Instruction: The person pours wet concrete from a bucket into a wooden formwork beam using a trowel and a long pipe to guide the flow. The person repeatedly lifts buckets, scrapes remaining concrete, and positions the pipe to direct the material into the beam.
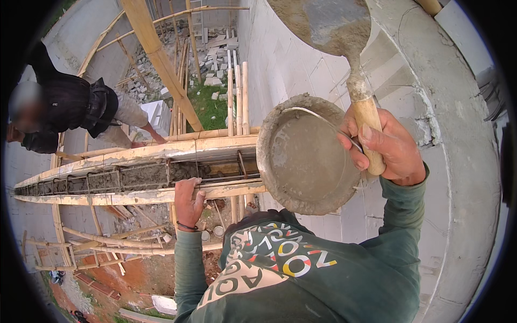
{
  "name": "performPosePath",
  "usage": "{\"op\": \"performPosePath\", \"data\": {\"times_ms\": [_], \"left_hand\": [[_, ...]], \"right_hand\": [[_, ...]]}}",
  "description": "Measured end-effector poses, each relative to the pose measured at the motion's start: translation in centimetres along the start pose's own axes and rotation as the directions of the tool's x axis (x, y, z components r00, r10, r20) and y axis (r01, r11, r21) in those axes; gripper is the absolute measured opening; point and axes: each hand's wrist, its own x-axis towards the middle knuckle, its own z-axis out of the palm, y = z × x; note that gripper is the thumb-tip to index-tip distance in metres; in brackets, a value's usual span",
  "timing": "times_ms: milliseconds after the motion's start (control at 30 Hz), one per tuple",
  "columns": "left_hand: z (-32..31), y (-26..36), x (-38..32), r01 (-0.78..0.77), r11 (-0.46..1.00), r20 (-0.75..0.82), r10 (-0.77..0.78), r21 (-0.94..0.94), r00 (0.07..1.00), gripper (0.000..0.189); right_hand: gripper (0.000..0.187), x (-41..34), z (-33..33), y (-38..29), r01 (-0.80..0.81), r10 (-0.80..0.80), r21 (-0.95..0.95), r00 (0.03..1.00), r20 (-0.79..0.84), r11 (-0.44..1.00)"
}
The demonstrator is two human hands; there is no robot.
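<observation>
My right hand (394, 145) grips the wooden handle of a mortar-smeared trowel (327, 28), its blade pointing up and away from me. The same fingers also hold the wire bail of a bucket (313, 155) that hangs in front of my chest, crusted with grey mortar inside and out. How deep any mortar lies in it, I cannot tell. To the left, my left hand (189, 204) grasps the near board (141, 196) of a long wooden beam form, fingers over its top edge. Wet concrete (141, 177) and a steel rebar cage (87, 183) fill part of the form.
A co-worker (68, 101) stands barefoot by the far board. A thick bamboo pole (161, 60) rises beyond the form. Bamboo scaffolding (117, 240) stands over ground far below. A grey block wall (278, 68) and a concrete ledge (464, 161) lie to the right.
</observation>
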Motion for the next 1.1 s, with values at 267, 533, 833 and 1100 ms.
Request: {"op": "performPosePath", "data": {"times_ms": [267, 533, 833, 1100], "left_hand": [[1.4, 2.5, 0.6, 0.141, 0.979, -0.102, -0.157, -0.144, 0.982, 0.032], [4.2, 9.8, 5.7, 0.436, 0.569, 0.433, -0.150, -0.697, 0.889, 0.049], [3.8, 13.3, 4.7, 0.706, 0.156, 0.715, 0.000, -0.691, 0.699, 0.061], [2.9, 14.2, 10.1, 0.608, 0.134, 0.615, 0.018, -0.783, 0.788, 0.062]], "right_hand": [[0.034, 0.0, 0.5, -1.8, -0.172, 0.167, -0.200, 0.985, -0.042, 0.964], [0.039, 0.6, -0.7, -3.4, -0.195, 0.099, -0.568, 0.976, -0.196, 0.800], [0.042, 1.0, -0.9, -4.6, -0.276, 0.108, -0.653, 0.952, -0.286, 0.705], [0.051, 3.1, -0.7, -7.6, -0.331, 0.111, -0.650, 0.928, -0.355, 0.684]]}}
